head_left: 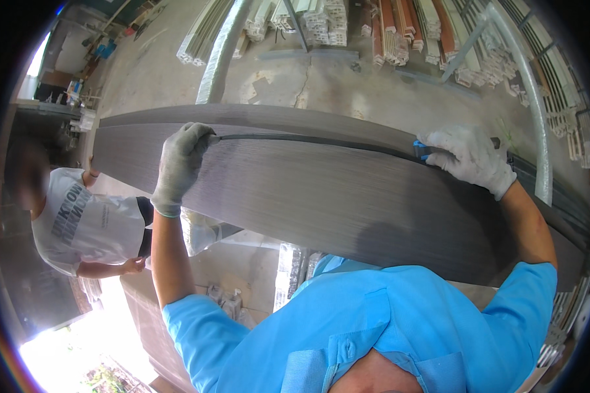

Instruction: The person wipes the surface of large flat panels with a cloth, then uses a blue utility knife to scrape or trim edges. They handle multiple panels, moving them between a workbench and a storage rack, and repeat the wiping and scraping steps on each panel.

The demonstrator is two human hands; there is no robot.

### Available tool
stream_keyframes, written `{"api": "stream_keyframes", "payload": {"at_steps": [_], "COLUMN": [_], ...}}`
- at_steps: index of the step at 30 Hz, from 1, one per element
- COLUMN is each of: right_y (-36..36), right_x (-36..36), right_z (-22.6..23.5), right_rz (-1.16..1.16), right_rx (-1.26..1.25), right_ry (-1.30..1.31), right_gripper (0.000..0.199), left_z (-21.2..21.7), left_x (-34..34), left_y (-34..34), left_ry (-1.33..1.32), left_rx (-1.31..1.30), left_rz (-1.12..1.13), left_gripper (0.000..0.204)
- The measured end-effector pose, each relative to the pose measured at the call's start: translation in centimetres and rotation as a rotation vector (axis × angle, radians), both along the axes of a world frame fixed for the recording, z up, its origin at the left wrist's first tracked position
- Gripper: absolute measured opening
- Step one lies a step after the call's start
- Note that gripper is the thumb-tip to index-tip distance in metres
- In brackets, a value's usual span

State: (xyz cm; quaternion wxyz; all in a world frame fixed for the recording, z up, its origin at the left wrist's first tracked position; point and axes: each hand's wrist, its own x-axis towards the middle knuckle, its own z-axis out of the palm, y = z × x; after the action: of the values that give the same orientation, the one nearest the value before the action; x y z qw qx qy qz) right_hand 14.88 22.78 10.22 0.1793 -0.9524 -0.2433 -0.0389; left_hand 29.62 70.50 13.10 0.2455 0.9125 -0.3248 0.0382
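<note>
A long dark grey panel (295, 190) with a fine grain lies across in front of me. Along its far part runs a thin black flexible strip (321, 140). In a grey work glove, my left hand (182, 162) pinches the strip's left end, just above the panel. My right hand (469, 157), also gloved, is closed around a small blue-and-dark tool (421, 150) at the strip's right part. Most of that tool is hidden by the fingers, so its kind is unclear. Beyond my right wrist, a black length (560, 223) continues along the panel's right end.
At the left, a person in a white T-shirt (92, 216) has one hand at the panel's far left corner. Bundles of long profiles (328, 23) lie on the floor beyond. Wrapped posts (221, 56) rise at the far side. Bagged items (229, 302) lie below the panel.
</note>
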Motion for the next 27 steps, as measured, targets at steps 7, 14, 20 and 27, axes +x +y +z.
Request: {"api": "stream_keyframes", "payload": {"at_steps": [7,14,20,27], "right_y": [0.2,0.6,4.7,18.2], "right_x": [0.0,0.4,3.5,14.7], "right_z": [0.5,0.5,-0.6,-0.9], "right_rz": [0.003,0.001,0.056,0.216], "right_rx": [0.027,0.086,0.019,-0.036], "right_ry": [0.004,0.036,-0.011,-0.055], "right_gripper": [0.03,0.029,0.025,0.029], "left_z": [-3.2,-6.0,-6.1,-6.2], "left_x": [2.7,4.3,4.1,4.6], "left_y": [-1.4,-3.4,-3.2,-3.0], "left_ry": [-0.338,-0.308,-0.27,-0.245], "left_rx": [0.349,0.195,0.149,0.19], "left_rz": [0.133,0.238,0.244,0.265], "left_gripper": [0.014,0.019,0.023,0.025]}}
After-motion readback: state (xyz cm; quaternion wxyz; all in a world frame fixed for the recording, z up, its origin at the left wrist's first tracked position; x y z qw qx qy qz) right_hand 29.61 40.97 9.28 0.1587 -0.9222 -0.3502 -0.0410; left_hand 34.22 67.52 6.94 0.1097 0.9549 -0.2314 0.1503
